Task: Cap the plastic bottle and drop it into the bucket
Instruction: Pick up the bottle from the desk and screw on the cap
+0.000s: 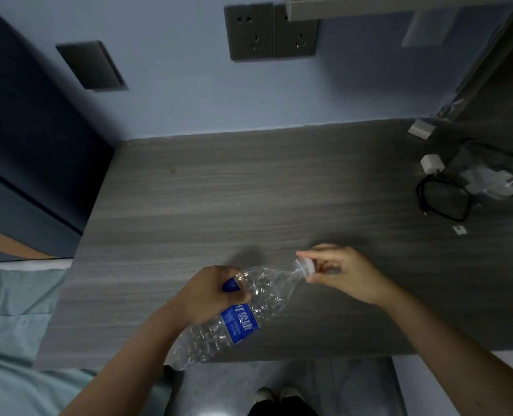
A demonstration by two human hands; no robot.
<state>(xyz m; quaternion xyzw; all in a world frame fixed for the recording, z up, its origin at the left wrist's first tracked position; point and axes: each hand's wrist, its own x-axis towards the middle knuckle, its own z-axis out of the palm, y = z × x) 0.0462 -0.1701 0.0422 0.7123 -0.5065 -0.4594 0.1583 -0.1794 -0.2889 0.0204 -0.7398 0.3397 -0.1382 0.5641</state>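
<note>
A clear, crumpled plastic bottle (267, 291) with a blue label is held tilted above the front of the grey wooden desk (249, 190), neck pointing up and right. My left hand (210, 292) grips its middle, over the label. My right hand (342, 273) pinches the white cap (306, 264), which sits on the bottle's mouth. No bucket is in view.
At the desk's right side lie a white charger plug (431, 164), a coiled black cable (444, 202) and clear plastic packaging (492, 178). Wall sockets (268, 31) are on the blue wall behind. A bed with pale green bedding (15, 325) borders the desk on the left.
</note>
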